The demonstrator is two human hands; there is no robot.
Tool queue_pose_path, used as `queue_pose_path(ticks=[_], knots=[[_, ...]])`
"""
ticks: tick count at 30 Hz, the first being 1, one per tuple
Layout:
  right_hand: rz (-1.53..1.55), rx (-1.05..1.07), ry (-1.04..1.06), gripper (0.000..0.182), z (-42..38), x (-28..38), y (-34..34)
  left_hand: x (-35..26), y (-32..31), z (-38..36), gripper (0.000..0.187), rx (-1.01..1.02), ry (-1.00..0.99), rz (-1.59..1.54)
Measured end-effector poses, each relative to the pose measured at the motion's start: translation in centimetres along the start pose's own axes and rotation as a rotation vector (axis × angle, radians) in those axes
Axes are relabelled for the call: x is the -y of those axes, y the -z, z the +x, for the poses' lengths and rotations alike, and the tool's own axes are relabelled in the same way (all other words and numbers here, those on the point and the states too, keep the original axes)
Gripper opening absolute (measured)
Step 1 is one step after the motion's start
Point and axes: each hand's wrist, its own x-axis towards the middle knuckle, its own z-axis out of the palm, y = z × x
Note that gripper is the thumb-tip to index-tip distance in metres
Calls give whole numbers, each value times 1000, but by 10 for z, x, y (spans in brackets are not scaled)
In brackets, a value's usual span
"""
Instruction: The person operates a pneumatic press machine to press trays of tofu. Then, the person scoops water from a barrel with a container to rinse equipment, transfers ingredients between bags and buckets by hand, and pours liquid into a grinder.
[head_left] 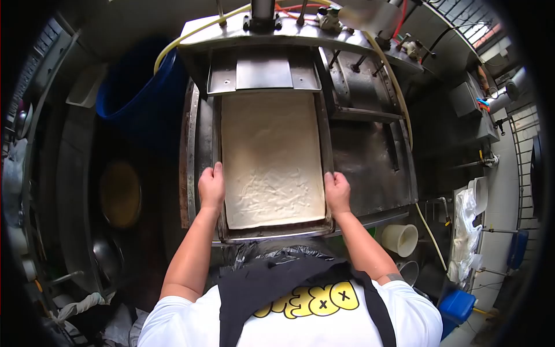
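A shallow rectangular metal tray [277, 233] lies lengthwise in front of me, its far end under a steel press plate [263, 74]. Filling the tray is a flat cream-coloured slab [272, 144], smooth at the back and wrinkled toward the front. My left hand [212, 188] is closed round the tray's left side wall, thumb on top. Opposite it, my right hand [337, 192] grips the right side wall in the same way. The fingers of both hands are mostly hidden below the rim.
A steel crossbeam [231, 36] with a yellow hose spans the back. To the right is a second press bay [370, 168]. A large blue barrel [136, 87] stands at the back left, and a white bucket [400, 240] sits low at the right.
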Motion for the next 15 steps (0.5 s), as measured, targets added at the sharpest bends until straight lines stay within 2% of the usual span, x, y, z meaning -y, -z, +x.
queue_pose_path(ticks=[3,5,7,9,11,13,14,15], knots=[[-8,-12,132,36,45,25,-12,-39,-2,34,47,46,-41,-18],[-134,9,103,38,97,40,-32,-39,-20,89,46,1,-164,74],[-183,31,126,38,158,48,-51,-45,-36,154,47,43,-230,180],[-162,48,99,37,213,68,-64,-87,-32,197,46,226,-128,294],[-52,185,-77,35,278,67,-83,-73,-58,266,44,308,-65,10],[426,204,-119,34,295,102,-96,-71,-75,319,42,326,-84,-298],[519,221,-105,34,313,109,-103,-48,-95,387,43,504,325,-571],[455,229,-35,34,337,110,-114,-62,-95,398,43,484,290,-589]])
